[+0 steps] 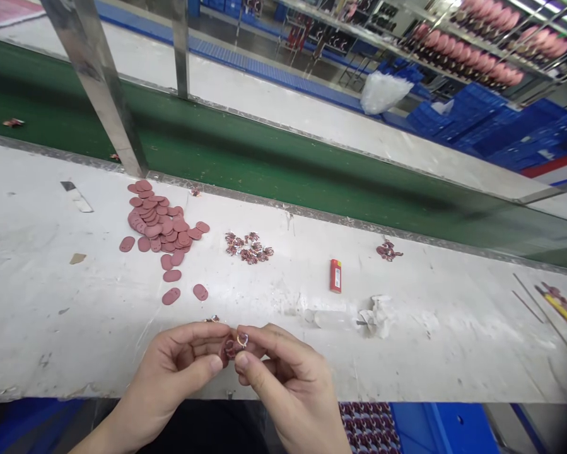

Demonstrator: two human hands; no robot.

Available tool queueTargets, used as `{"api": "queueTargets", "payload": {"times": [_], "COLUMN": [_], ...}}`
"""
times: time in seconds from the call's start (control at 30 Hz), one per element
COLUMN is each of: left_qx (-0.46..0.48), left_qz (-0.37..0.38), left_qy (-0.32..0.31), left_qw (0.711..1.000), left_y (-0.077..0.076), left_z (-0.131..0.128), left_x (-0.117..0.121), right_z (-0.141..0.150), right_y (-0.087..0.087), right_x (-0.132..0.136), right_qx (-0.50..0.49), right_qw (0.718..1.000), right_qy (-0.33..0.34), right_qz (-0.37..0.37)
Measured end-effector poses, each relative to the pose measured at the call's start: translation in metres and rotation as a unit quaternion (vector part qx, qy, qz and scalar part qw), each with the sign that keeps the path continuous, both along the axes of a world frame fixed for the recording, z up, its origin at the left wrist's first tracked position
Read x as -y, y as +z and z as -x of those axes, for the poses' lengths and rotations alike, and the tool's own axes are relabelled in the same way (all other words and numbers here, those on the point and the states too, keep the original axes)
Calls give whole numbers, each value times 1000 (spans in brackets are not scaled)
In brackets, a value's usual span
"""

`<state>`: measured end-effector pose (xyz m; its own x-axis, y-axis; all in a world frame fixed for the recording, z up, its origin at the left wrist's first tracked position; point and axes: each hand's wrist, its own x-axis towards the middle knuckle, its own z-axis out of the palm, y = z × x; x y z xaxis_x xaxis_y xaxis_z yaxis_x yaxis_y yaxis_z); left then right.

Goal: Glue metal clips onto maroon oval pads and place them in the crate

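Close to the table's near edge, my left hand (174, 366) pinches a dark red oval piece (225, 350) between thumb and fingers. My right hand (290, 372) meets it and grips a small shiny metal ring (242, 340) with a reddish strap. The two parts touch or overlap; the fingers hide how they join. Beyond my left hand lies a heap of flat dull-red oval pieces (163, 221), with a few loose ones nearer. A small cluster of reddish straps with metal rings (248, 248) sits right of the heap. Another small metal-ringed piece (212, 319) lies just behind my left fingers.
A red lighter (335, 276), a clear tube with crumpled white tissue (376, 315) and a yellow cutter (563, 310) lie to the right. A blade (77, 197) lies at left. Behind runs a green conveyor belt (264, 167) with metal posts. Below the edge is a blue tray (434, 429).
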<state>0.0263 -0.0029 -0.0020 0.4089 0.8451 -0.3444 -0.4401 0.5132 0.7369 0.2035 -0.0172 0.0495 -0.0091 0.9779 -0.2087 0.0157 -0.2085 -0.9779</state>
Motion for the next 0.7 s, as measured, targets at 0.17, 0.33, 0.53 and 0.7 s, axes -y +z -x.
{"api": "queueTargets", "payload": {"times": [0.17, 0.33, 0.53, 0.7], "left_qx": [0, -18, -26, -55], "left_qz": [5, 33, 36, 45], "left_qy": [2, 6, 6, 23], "left_qw": [1000, 999, 999, 997], "left_y": [0, 4, 12, 12], "left_z": [-2, -6, -9, -11], "left_x": [-1, -1, -2, 2], "right_z": [0, -1, 1, 5], "right_y": [0, -4, -3, -8], "right_x": [2, 3, 2, 2], "right_qx": [-4, -6, -24, -43], "right_qw": [1000, 1000, 1000, 998], "right_qy": [2, -7, -15, -44], "right_qz": [-9, -7, -13, -11]}}
